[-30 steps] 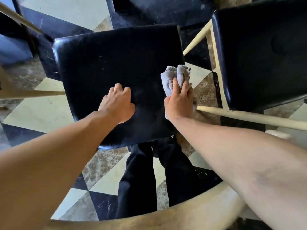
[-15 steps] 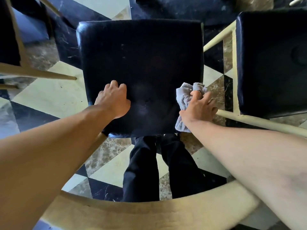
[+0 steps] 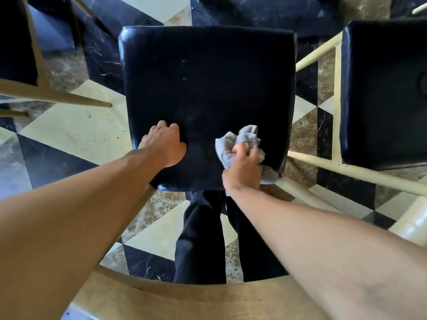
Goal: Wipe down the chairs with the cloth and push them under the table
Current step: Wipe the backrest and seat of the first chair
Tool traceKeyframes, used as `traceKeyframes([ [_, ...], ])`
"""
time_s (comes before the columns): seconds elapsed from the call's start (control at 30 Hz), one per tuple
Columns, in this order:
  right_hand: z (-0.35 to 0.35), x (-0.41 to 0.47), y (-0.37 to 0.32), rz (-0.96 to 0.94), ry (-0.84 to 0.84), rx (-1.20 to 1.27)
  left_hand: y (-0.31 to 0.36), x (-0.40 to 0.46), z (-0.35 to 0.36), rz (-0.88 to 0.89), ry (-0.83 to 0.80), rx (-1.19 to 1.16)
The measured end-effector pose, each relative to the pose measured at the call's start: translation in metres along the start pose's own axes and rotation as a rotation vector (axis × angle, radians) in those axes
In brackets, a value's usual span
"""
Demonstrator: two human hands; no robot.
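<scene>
A chair with a black padded seat (image 3: 208, 88) stands straight below me; its curved pale wooden backrest (image 3: 184, 299) runs across the bottom of the view. My right hand (image 3: 245, 167) grips a crumpled grey cloth (image 3: 240, 142) and presses it on the seat's near right part. My left hand (image 3: 164, 144) rests on the seat's near left part, fingers curled down against the padding, holding nothing.
A second black-seated chair (image 3: 388, 93) with pale legs (image 3: 355, 172) stands close on the right. Another chair's pale rails (image 3: 53, 95) cross at the left. The floor is checkered marble tile (image 3: 76, 132). My dark trouser legs (image 3: 203, 236) stand behind the seat.
My right hand has slid the cloth from the seat's right edge inward and toward me, bunching it in its fingers. The left hand has stayed on the seat's near left part.
</scene>
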State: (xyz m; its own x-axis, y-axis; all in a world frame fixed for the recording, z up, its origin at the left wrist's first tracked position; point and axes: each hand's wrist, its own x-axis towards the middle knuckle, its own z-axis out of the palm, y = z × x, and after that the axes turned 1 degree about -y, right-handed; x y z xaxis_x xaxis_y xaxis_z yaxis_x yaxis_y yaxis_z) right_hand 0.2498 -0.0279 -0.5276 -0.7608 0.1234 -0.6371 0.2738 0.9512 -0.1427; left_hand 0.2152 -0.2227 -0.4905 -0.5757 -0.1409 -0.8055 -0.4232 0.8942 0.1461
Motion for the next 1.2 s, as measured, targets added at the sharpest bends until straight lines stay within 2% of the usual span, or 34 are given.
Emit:
traceKeyframes([
  [0.17, 0.028, -0.032, -0.041, -0.393, -0.076, -0.097, 0.001, 0.0, -0.002, 0.011, 0.021, -0.005],
  [0.33, 0.007, -0.014, -0.019, -0.589, -0.008, -0.222, -0.002, 0.003, -0.008, 0.026, 0.029, -0.005],
  [0.4, -0.01, 0.006, -0.001, -0.529, 0.017, -0.273, -0.004, 0.004, -0.01, 0.028, 0.023, 0.006],
  [0.5, -0.042, 0.038, 0.027, -0.337, 0.108, -0.333, -0.008, 0.004, -0.011, 0.005, 0.011, -0.004],
  [0.6, -0.066, 0.065, 0.052, -0.126, 0.239, -0.283, -0.012, 0.003, -0.008, 0.004, 0.004, -0.011],
  [0.67, -0.066, 0.071, 0.06, 0.0, 0.243, -0.241, -0.013, 0.003, -0.006, 0.011, 0.003, -0.014],
  [0.77, -0.045, 0.062, 0.057, 0.05, 0.185, -0.169, -0.014, 0.002, -0.004, 0.02, 0.006, -0.007],
  [0.93, 0.0, 0.034, 0.027, 0.114, 0.218, -0.081, -0.019, 0.002, -0.002, 0.033, 0.017, -0.011],
  [1.0, 0.011, 0.012, 0.015, 0.03, 0.26, -0.133, -0.022, 0.003, -0.002, 0.035, 0.008, -0.012],
  [1.07, 0.023, -0.017, 0.01, -0.134, 0.228, -0.22, -0.025, 0.003, -0.003, 0.03, 0.0, -0.025],
  [1.13, 0.033, -0.043, 0.004, -0.339, 0.174, -0.267, -0.026, 0.002, -0.003, 0.021, 0.003, -0.044],
  [1.2, 0.045, -0.056, -0.004, -0.621, 0.079, -0.288, -0.024, 0.002, -0.004, 0.022, 0.018, -0.064],
])
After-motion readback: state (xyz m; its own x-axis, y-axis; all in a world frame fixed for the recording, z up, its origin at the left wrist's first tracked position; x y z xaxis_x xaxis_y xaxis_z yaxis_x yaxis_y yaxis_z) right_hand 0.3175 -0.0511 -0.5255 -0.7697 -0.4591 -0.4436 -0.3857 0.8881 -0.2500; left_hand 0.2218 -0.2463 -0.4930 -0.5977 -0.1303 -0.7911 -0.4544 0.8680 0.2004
